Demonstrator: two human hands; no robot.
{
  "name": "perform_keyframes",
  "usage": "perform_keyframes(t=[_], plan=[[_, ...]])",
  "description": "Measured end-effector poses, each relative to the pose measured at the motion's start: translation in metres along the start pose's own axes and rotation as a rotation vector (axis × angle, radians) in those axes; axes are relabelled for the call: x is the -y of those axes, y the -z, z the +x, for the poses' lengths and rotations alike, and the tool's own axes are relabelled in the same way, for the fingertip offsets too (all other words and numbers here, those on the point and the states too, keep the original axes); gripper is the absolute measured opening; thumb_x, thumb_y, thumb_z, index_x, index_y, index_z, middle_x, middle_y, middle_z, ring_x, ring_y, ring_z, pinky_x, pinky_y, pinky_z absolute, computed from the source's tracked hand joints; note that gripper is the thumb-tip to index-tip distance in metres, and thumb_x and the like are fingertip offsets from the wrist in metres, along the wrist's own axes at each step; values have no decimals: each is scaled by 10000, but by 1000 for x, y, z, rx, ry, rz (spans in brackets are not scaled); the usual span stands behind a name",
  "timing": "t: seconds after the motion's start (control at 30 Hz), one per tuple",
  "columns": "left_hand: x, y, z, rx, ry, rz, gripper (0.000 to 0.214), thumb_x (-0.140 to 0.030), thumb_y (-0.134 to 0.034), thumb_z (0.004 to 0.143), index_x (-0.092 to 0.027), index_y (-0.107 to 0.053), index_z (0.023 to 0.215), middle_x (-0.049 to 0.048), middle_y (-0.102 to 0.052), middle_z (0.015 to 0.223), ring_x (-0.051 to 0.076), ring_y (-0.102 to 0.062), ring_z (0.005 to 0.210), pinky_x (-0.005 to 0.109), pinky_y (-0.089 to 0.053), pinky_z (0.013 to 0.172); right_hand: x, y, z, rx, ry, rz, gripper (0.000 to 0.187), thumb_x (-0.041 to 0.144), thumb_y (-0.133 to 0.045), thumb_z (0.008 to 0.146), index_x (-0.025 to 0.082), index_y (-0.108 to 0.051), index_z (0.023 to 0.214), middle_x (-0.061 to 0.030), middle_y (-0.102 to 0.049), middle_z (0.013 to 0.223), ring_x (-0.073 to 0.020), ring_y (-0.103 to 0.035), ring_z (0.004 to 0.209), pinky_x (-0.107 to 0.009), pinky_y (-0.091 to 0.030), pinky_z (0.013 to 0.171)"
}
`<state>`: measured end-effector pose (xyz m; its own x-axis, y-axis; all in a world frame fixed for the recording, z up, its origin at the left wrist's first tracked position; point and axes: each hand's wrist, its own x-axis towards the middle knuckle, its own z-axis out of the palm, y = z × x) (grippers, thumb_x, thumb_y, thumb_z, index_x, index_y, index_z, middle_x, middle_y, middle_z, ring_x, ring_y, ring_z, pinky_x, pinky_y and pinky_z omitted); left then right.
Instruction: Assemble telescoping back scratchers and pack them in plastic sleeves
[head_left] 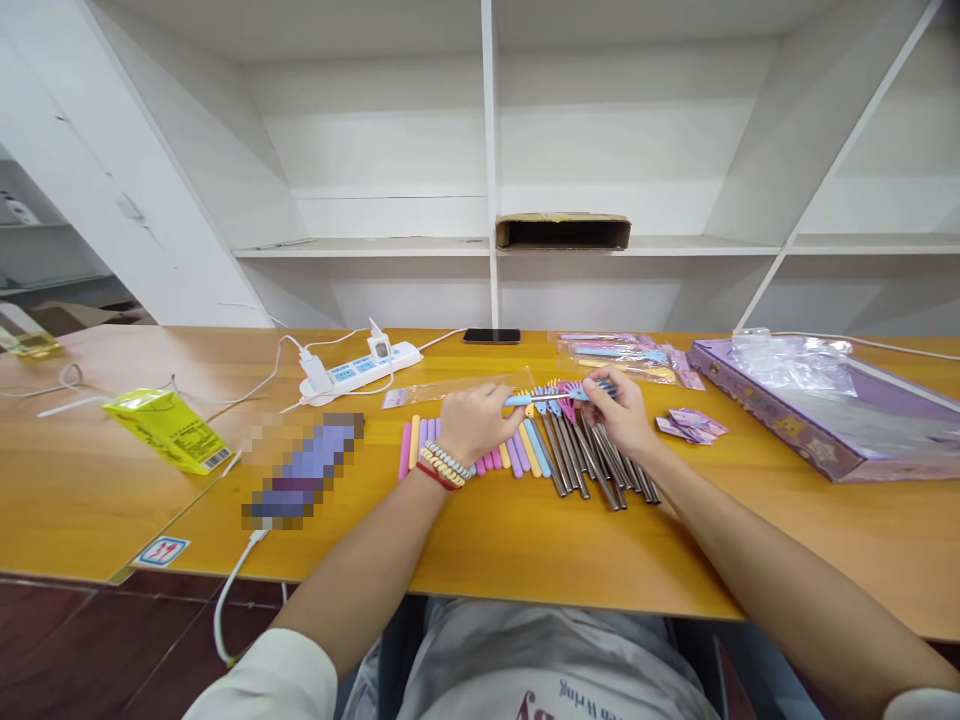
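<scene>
My left hand (474, 425) is closed round a light blue tube-shaped handle (519, 400). A thin metal rod (551, 398) spans the gap between my hands, in line with this handle. My right hand (619, 410) pinches a blue toothed head (600, 388) at the rod's other end. Below my right hand lie several metal rods (581, 460) with coloured toothed heads (556, 392), fanned on the table. Beside and partly under my left hand is a row of pink, yellow, purple and blue handles (415, 440).
Purple box (840, 470) with clear plastic at right; small printed cards (690, 425) beside it. Bagged pieces (622, 358), a phone (491, 337) and a power strip (360, 373) lie behind. Yellow carton (169, 430) and a blurred device (307, 470) at left. Cardboard box (562, 232) on the shelf.
</scene>
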<state>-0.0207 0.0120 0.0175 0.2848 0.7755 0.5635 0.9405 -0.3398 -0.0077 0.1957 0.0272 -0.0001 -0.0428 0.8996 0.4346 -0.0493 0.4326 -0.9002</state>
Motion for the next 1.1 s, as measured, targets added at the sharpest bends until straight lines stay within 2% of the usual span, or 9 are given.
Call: perform_keyframes(t=[0.2,0.43,0.67,0.83,0.93,1.1], plan=[[-5,-1,-2,23,38,43,347,-430,-414,841,-192,-664,802,77,-664,756,215,-611,712,296,-297,548,0,-7,-1,-75,30,-42,331,494,-625,745,217,-463,823,45,-562,534,-72,-412,341,-200,-304,339],[-10,-5,0,82,82,85,326,-413,-431,836,-180,-659,817,95,-675,784,235,-629,760,306,-369,595,-2,-16,-6,-40,71,-140,289,483,-603,770,221,-488,812,32,-554,553,-89,-439,391,-214,-331,374],[-21,5,1,178,127,119,259,-272,-438,800,-182,-680,790,106,-679,726,248,-647,709,314,-411,586,-5,-21,-11,-167,141,-195,264,456,-608,776,224,-481,764,14,-559,572,-131,-518,480,-249,-384,440],[-26,7,-2,188,134,126,265,-259,-438,773,-173,-689,759,116,-669,677,260,-643,672,318,-420,570,1,-21,-13,-267,242,-318,222,413,-607,783,219,-510,737,12,-547,583,-119,-487,488,-254,-393,482],[-24,6,-2,272,147,56,274,-283,-452,757,-171,-699,713,117,-672,676,242,-632,640,305,-422,551,3,-21,-14,-272,277,-373,203,396,-601,785,216,-526,728,6,-547,598,-118,-482,508,-256,-399,500],[-21,11,0,505,154,-197,307,-215,-435,742,-196,-671,547,76,-648,562,179,-595,545,262,-422,526,1,-23,-15,-256,301,-391,182,371,-603,780,216,-532,718,1,-546,614,-125,-497,535,-261,-405,512]])
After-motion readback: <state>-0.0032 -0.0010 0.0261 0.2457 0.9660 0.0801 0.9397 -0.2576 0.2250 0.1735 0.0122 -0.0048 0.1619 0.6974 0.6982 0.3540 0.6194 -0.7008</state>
